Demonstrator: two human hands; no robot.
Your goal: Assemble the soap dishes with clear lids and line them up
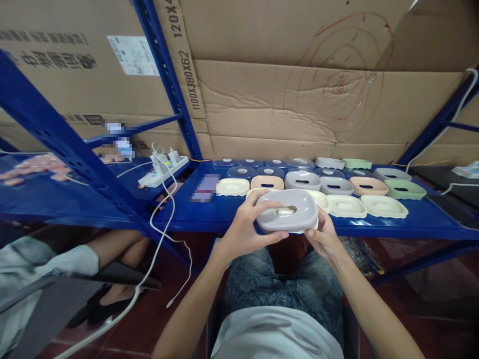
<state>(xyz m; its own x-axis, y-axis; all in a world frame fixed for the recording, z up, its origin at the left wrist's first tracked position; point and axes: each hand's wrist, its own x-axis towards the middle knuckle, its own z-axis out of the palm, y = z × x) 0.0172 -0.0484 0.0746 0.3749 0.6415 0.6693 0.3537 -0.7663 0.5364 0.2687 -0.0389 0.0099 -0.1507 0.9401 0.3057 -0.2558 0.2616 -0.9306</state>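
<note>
Head view, mid-frame: our left hand (247,225), half-curled, grips the grey oval plastic lid (302,218); our right hand (324,236), fingers bent, clasps its right end, seemingly steadying it against cream plastic beneath (285,211).

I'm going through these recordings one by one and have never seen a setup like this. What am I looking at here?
There is no robot here: a seated person works with two bare hands. The single picture comes from a camera worn on the head, looking forward and down.

The left hand and right hand together hold a grey slotted piece; a cream edge shows beneath it.

On the blue shelf lie shallow cream trays, more slotted pieces in grey, peach and green, and see-through pieces towards the back. To the left is a white power strip with cables. Brown cardboard stands behind. At far left, another person's legs are visible.
</note>
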